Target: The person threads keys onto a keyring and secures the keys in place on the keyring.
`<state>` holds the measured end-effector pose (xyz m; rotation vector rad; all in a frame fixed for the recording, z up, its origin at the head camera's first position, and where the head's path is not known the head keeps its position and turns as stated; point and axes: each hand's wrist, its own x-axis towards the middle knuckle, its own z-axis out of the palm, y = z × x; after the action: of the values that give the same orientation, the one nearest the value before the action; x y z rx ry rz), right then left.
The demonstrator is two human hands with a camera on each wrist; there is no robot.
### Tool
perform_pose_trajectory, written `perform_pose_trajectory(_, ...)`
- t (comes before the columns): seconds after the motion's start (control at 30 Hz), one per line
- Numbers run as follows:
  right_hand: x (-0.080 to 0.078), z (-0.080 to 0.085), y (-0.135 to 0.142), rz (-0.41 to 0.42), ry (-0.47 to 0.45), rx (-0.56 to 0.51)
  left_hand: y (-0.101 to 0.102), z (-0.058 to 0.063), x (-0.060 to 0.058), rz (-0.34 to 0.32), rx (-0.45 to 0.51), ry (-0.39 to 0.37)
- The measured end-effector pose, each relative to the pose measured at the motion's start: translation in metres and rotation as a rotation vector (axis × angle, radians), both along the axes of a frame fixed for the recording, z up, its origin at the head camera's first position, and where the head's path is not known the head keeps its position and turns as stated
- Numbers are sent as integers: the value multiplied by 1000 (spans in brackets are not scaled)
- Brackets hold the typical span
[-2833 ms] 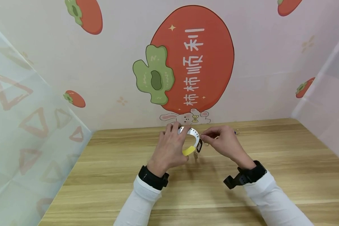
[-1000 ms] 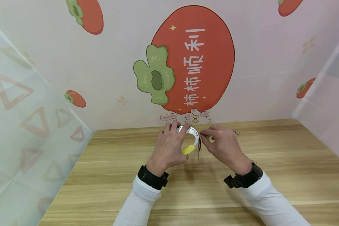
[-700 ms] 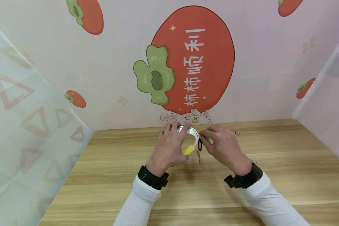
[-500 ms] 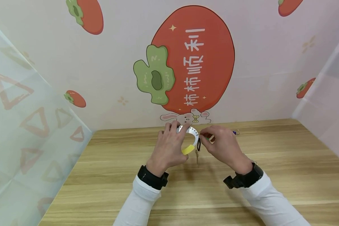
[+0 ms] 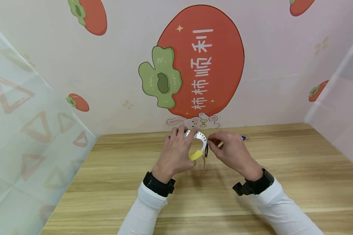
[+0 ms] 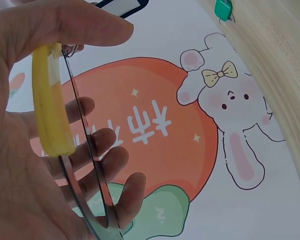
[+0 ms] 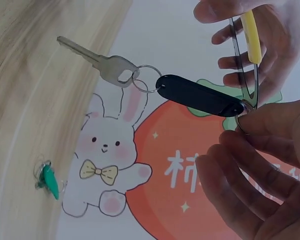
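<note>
In the head view my left hand [image 5: 176, 153] grips a curved white metal band [image 5: 204, 142] with a row of holes and a yellow sleeve [image 6: 52, 112]. Its thumb lies by the sleeve, with the other fingers on the far side. My right hand [image 5: 233, 150] pinches a small metal ring [image 7: 238, 121] right at the band's edge. From that ring extends a black key tag [image 7: 197, 95]. A key [image 7: 107, 65] is joined to the tag's other end by a split ring [image 7: 147, 79]. The fingertips hide part of where ring and band meet.
On the wooden table [image 5: 120, 182], a small green item [image 7: 49, 180] with a metal ring lies near the back wall. A blue item [image 5: 243, 138] with a ring sits just beyond my right hand. The printed backdrop [image 5: 267, 65] rises behind the table's far edge.
Since the earliest frame my right hand has turned slightly and its wrist has shifted left. The black tag and key sway beneath the fingers, now edge-on. My left hand stays nearly still.
</note>
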<state>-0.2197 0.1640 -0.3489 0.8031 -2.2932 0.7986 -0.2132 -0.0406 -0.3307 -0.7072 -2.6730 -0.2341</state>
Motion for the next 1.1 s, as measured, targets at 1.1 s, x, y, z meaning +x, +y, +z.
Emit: perform_pose_trajectory(1.1, 7, 2, -4, -97, -134, -26, 1, 0, 0, 20, 12, 26)
